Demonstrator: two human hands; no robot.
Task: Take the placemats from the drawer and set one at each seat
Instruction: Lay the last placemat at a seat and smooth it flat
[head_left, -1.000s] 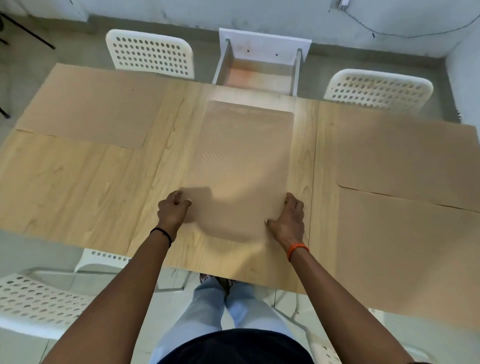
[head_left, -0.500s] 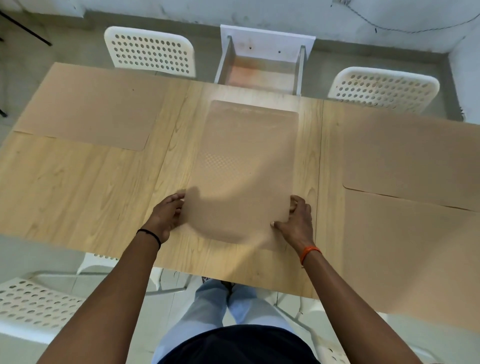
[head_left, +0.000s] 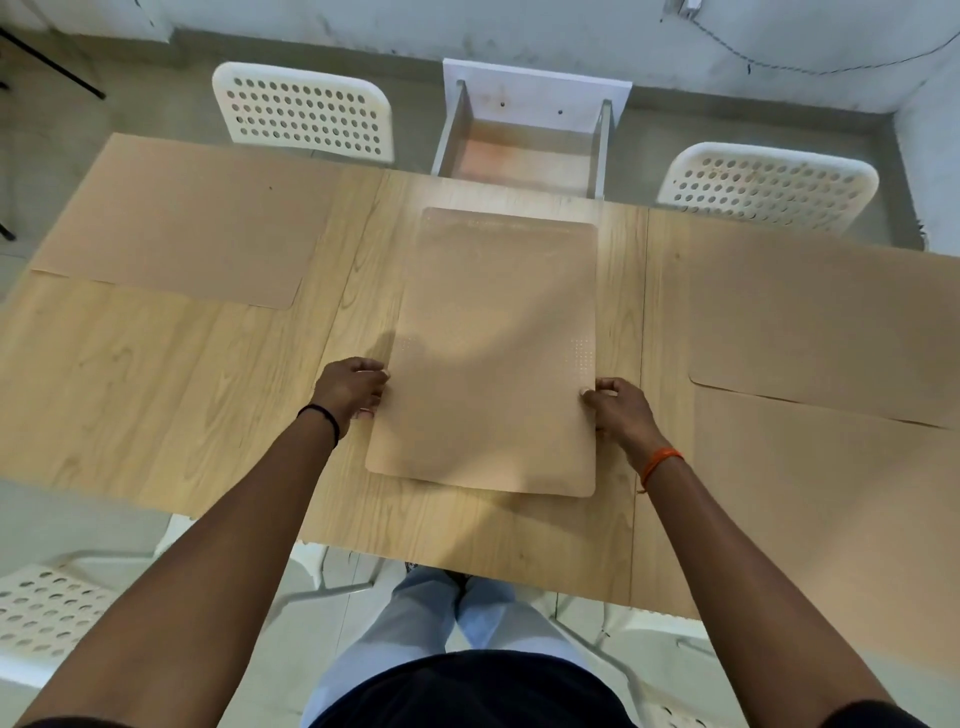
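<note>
Fingers (head_left: 374, 375) pinching tan placemat (head_left: 493, 353), flat, rounded corners

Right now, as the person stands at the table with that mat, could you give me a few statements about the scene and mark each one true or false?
1. Both hands hold the middle placemat by its long side edges, left hand on one edge, right hand on the other. True.
2. The drawer beyond the table is shut. False: it stands pulled open.
3. Three other placemats lie on the table: the far-left placemat and two at the right. True.
4. The two placemats at the right lie well apart. False: the far-right placemat overlaps the near-right placemat.
5. The chairs are dark wood. False: each white chair has a perforated back.
</note>
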